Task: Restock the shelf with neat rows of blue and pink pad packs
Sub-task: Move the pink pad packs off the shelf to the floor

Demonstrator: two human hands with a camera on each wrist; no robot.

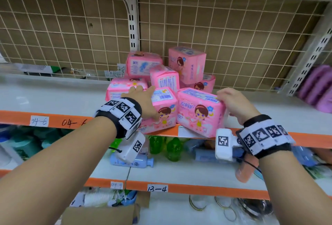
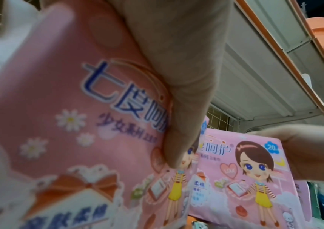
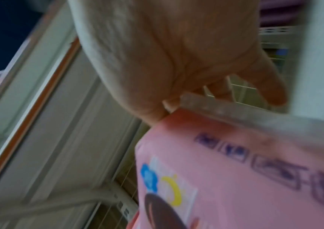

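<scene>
Both arms fwd. L grip (image 1: 143, 101) clamps left pack (image 1: 166, 117), thumb down its front; R grip (image 1: 233, 101), fingers curled, pinches right pack (image 1: 197, 117) at corner.

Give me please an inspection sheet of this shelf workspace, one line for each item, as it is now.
Surface: white shelf with an orange front edge that carries handwritten labels.
Job's things: pink packs lie in a loose heap, not in rows; front left pack and front right pack stand at the edge; blue packs: nothing seen.
Clutter: purple packs at the far right of the shelf.
Grippers: left grip holds the front left pack, thumb on its face; right grip pinches the top right corner of the front right pack.
Cables: thin black cord below the right wrist.
Surroundings: wire mesh behind; green bottles on the shelf below.
</scene>
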